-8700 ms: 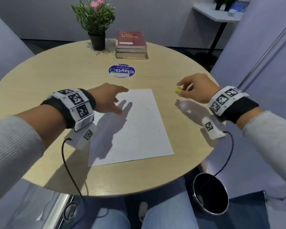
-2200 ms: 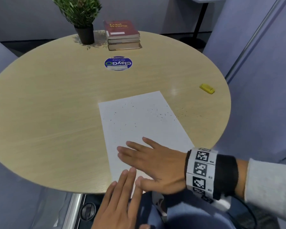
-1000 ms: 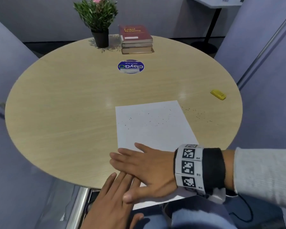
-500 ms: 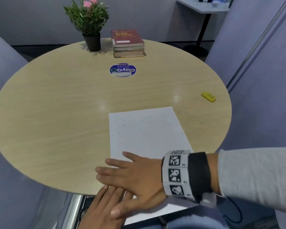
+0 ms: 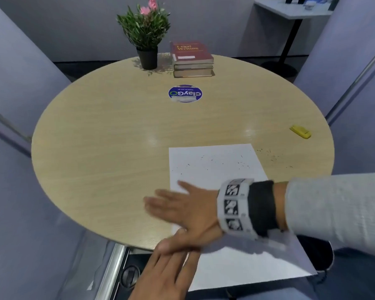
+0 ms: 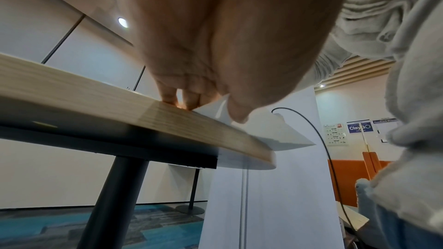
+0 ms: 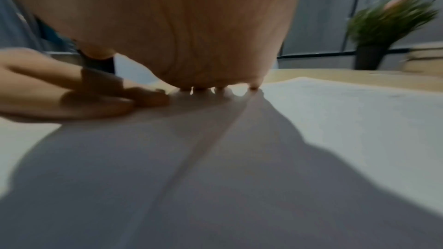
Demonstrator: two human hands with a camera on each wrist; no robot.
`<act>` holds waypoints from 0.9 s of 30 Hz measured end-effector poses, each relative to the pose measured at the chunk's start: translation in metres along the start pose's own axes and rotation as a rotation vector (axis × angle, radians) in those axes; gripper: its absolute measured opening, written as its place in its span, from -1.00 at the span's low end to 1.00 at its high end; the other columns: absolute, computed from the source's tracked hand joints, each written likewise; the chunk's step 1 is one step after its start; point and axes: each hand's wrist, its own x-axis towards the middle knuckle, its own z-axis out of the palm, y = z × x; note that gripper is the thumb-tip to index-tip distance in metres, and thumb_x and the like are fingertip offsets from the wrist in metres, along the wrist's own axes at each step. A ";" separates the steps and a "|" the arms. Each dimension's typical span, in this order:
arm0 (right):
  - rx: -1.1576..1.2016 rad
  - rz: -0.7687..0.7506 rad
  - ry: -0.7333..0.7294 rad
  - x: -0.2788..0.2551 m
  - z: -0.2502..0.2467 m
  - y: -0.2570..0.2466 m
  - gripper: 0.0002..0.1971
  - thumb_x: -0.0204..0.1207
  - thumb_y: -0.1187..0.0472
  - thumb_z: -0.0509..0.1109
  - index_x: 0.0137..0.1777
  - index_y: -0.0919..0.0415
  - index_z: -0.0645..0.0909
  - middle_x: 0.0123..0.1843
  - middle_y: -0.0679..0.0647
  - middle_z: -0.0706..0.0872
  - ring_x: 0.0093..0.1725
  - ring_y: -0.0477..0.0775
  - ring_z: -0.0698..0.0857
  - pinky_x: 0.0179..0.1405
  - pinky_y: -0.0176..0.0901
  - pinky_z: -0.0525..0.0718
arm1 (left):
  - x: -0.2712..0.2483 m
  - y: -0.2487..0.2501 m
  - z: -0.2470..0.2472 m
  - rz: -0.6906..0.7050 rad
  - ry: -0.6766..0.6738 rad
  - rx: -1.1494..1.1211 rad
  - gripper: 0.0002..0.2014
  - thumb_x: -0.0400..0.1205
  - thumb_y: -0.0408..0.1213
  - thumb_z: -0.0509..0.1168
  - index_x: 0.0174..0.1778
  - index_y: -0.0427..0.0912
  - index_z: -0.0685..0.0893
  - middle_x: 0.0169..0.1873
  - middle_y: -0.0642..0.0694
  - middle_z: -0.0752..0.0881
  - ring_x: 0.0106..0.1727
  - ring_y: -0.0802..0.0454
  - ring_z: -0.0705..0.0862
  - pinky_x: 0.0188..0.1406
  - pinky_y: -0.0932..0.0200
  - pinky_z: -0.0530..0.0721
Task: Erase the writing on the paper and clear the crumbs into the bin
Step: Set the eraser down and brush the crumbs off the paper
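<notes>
A white sheet of paper [image 5: 214, 165] with dark crumbs on it lies on the round wooden table [image 5: 106, 148], its near end hanging over the table's edge. My right hand [image 5: 182, 211] lies flat on the sheet, fingers straight and reaching left past its left edge. It is motion-blurred. My left hand [image 5: 169, 273] is at the table's near edge on the sheet's near left corner. In the left wrist view its fingers [image 6: 177, 97] rest on top at the edge and its thumb is under the overhanging paper [image 6: 275, 132]. A yellow eraser [image 5: 300, 132] lies alone at the right rim.
More crumbs [image 5: 273, 158] are scattered on the wood right of the sheet. At the far side stand a potted plant [image 5: 146, 33] and a stack of books [image 5: 192, 59], with a round blue sticker [image 5: 185, 93] in front. Grey partitions close in on both sides.
My right hand has slid left across the sheet, its fingers now out on the bare wood. The left hand stays at the near edge. The eraser, once pinched by my right hand, lies on the table.
</notes>
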 end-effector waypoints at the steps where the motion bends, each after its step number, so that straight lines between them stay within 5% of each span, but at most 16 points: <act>1: -0.014 0.073 0.027 -0.005 0.000 0.017 -0.12 0.46 -0.56 -0.29 0.65 -0.11 -0.44 0.65 -0.27 -0.46 0.64 -0.19 -0.42 0.63 0.20 -0.38 | 0.004 -0.001 0.017 -0.125 0.424 -0.111 -0.53 0.71 -0.14 -0.05 0.49 -0.29 0.37 0.43 -0.26 0.54 0.51 -0.18 0.40 0.59 -0.03 0.05; 2: -0.012 0.162 0.047 -0.013 -0.002 0.035 -0.10 0.42 -0.57 -0.34 0.64 -0.09 -0.47 0.64 -0.25 -0.50 0.63 -0.18 -0.44 0.65 0.21 -0.35 | 0.003 0.000 0.030 -0.153 0.718 -0.216 -0.55 0.70 -0.13 -0.04 0.46 -0.22 0.42 0.43 -0.22 0.54 0.50 -0.13 0.41 0.54 0.01 0.16; 6: 0.030 0.476 0.020 -0.040 -0.018 0.080 0.00 0.38 -0.55 -0.31 0.65 0.08 -0.46 0.67 -0.09 -0.50 0.65 -0.13 -0.43 0.66 0.23 -0.25 | 0.009 0.010 0.028 -0.065 0.812 -0.329 -0.41 0.68 0.17 -0.05 0.46 -0.16 0.43 0.48 -0.15 0.48 0.54 -0.07 0.36 0.45 0.03 0.24; 12: -0.015 0.085 0.010 0.011 -0.015 0.003 -0.06 0.48 -0.52 -0.20 0.65 0.03 -0.45 0.67 -0.13 -0.47 0.65 -0.12 -0.43 0.61 0.21 -0.44 | 0.023 0.004 0.039 -0.122 0.914 -0.056 -0.63 0.77 -0.30 -0.17 0.38 -0.19 0.44 0.21 -0.10 0.69 0.59 -0.20 0.25 0.40 0.03 0.29; 19: 0.008 0.469 0.064 -0.010 -0.030 0.081 -0.04 0.48 -0.51 -0.20 0.67 0.09 -0.41 0.70 -0.07 -0.43 0.67 -0.11 -0.38 0.64 0.24 -0.32 | 0.019 0.014 0.029 -0.133 0.910 -0.342 -0.55 0.60 -0.13 -0.01 0.39 -0.06 0.50 0.41 -0.04 0.56 0.43 -0.02 0.52 0.39 0.08 0.32; 24: 0.038 0.216 0.047 0.015 -0.029 0.030 -0.06 0.49 -0.50 -0.25 0.65 0.09 -0.44 0.67 -0.08 -0.47 0.66 -0.10 -0.41 0.63 0.23 -0.39 | 0.019 0.016 0.028 -0.137 0.895 -0.407 -0.53 0.56 -0.01 0.05 0.37 -0.02 0.52 0.40 -0.01 0.58 0.44 0.03 0.52 0.44 0.12 0.25; 27: 0.039 0.287 0.050 0.015 -0.028 0.045 -0.13 0.55 -0.45 -0.22 0.67 0.04 -0.41 0.69 -0.13 -0.43 0.67 -0.14 -0.35 0.63 0.24 -0.38 | 0.019 0.016 0.026 -0.134 0.906 -0.446 -0.55 0.60 -0.02 -0.04 0.34 -0.01 0.54 0.39 0.01 0.59 0.43 0.03 0.53 0.42 0.12 0.28</act>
